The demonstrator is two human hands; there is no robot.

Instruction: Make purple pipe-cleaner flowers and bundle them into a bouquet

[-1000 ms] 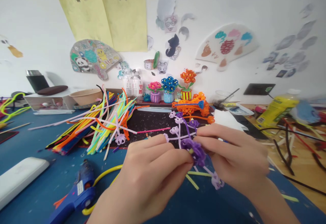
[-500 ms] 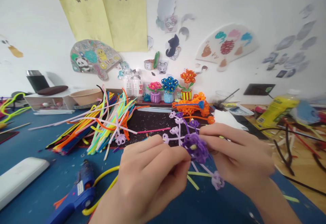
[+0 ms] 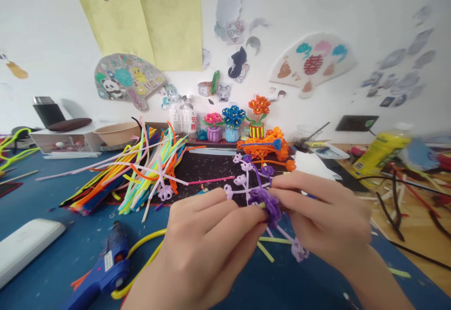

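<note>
Left hand (image 3: 207,235) and right hand (image 3: 319,211) pinch a mostly formed purple flower (image 3: 273,210); lilac flowers (image 3: 240,180) look done, loose pipe cleaners (image 3: 151,171) don't.

Between our forearms the worktop (image 3: 259,284) leaves us room, while the purple flower (image 3: 272,209) fills the gap between our fingertips. Left of our left hand (image 3: 211,239), the yellow cable (image 3: 146,242) and glue gun (image 3: 111,263) obstruct a low sideways pass. Ahead, light purple flowers (image 3: 240,180) and orange flowers (image 3: 266,145) crowd us; beyond our right hand (image 3: 320,206), black strips (image 3: 389,217) lie across our way.
</note>
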